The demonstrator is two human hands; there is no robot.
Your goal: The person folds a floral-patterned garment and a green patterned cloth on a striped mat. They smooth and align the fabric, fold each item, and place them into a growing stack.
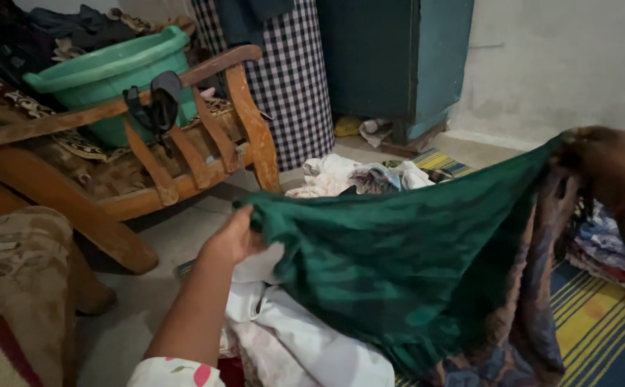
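A dark green cloth (405, 265) hangs stretched between both hands in the middle of the head view. My left hand (232, 238) grips its left corner low down. My right hand (610, 163) pinches its right corner higher up, at the right edge. A blue and brown patterned fabric (534, 308) hangs behind the green cloth on the right. Under the cloth lies white clothing (291, 344) in a heap.
A wooden armchair (205, 143) stands at the left with a green plastic tub (111, 75) on its seat. More crumpled clothes (355, 175) lie on the floor behind. A striped yellow and blue mat (599, 322) covers the floor at the right. A teal cabinet (398, 57) stands at the back wall.
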